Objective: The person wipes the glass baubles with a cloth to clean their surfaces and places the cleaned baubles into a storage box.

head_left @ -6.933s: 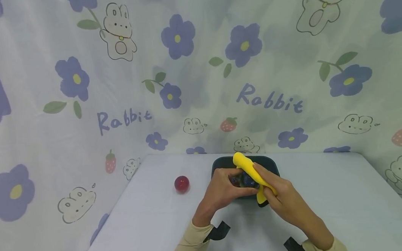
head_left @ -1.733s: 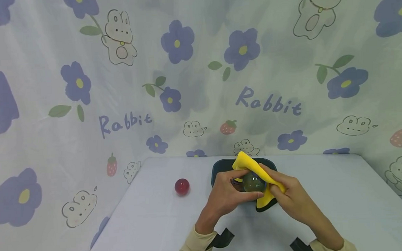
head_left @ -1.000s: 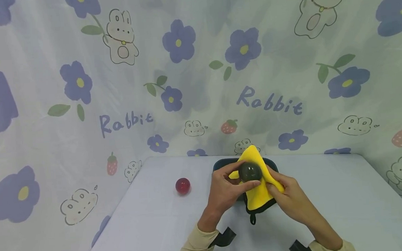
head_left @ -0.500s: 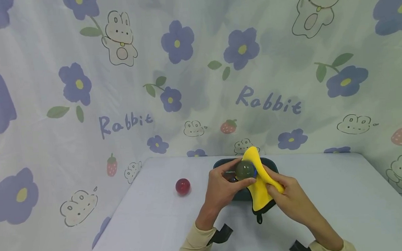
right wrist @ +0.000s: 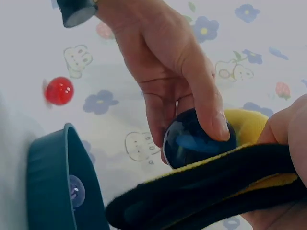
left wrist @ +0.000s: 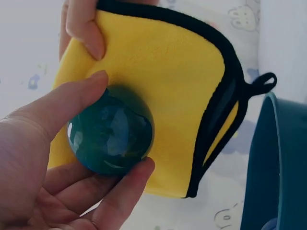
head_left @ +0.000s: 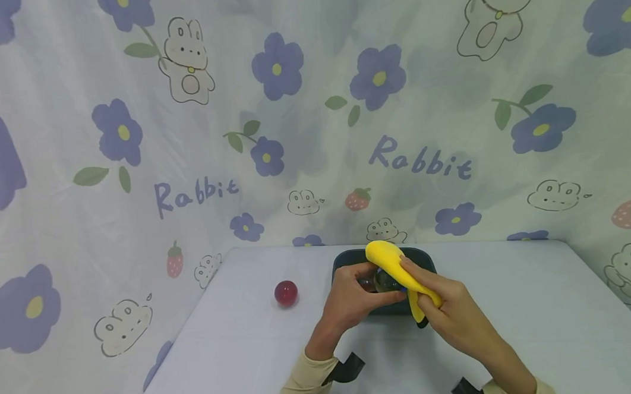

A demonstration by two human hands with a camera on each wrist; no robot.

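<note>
My left hand pinches a dark, glossy glass ball between thumb and fingertips, above the dark teal bin. In the left wrist view the ball looks blue-green and lies against a yellow cloth with black edging and a small loop. My right hand grips that cloth, which is folded over the ball's far right side in the head view. From the right wrist view, the ball shows nearly black, with the cloth's black-edged fold in front of its lower part.
The dark teal bin stands on the white table beneath the hands. Inside it a clear purplish ball shows. A red ball rests on the table left of the bin. A patterned curtain hangs behind.
The cloth, spread behind the ball a second ago, has folded over its top and right side. Both hands keep their holds and have shifted only slightly. The red ball stays put.
</note>
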